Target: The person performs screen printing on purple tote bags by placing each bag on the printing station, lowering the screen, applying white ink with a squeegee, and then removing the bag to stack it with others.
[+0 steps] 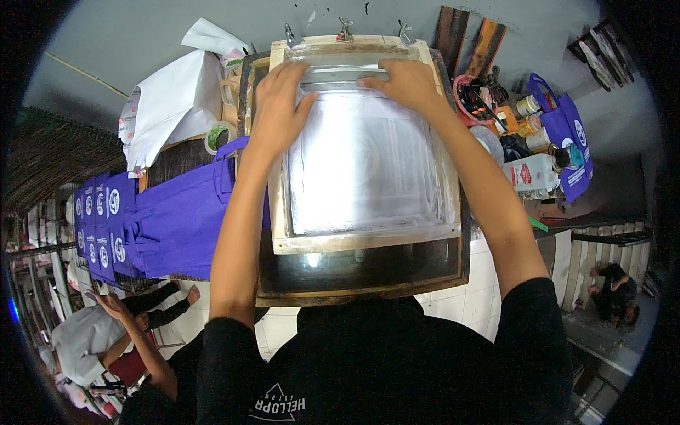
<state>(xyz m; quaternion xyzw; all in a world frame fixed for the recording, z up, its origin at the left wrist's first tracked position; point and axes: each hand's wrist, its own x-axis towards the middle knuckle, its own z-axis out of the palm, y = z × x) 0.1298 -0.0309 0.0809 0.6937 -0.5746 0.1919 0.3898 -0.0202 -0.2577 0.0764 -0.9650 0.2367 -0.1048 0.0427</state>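
Note:
A wooden-framed printing screen (365,244) lies in front of me, its pale mesh (382,177) bright with glare and faintly marked with a round design. Across its far end is a long, pale squeegee (345,76). My left hand (282,95) grips the squeegee's left end, thumb on the near side. At the other end my right hand (409,86) is closed on it in the same way. The squeegee's lower edge is hard to make out. Metal clamps (345,30) stand along the screen's far edge. Beneath the screen is a dark, glossy board (354,265) with a worn wooden rim.
Purple bags (177,212) are spread on the left, below white paper (177,88) and a tape roll (219,137). On the right stand a pink basin (464,95), jars, a white jerrycan (531,176) and another purple bag (567,127). Other people sit at lower left and far right.

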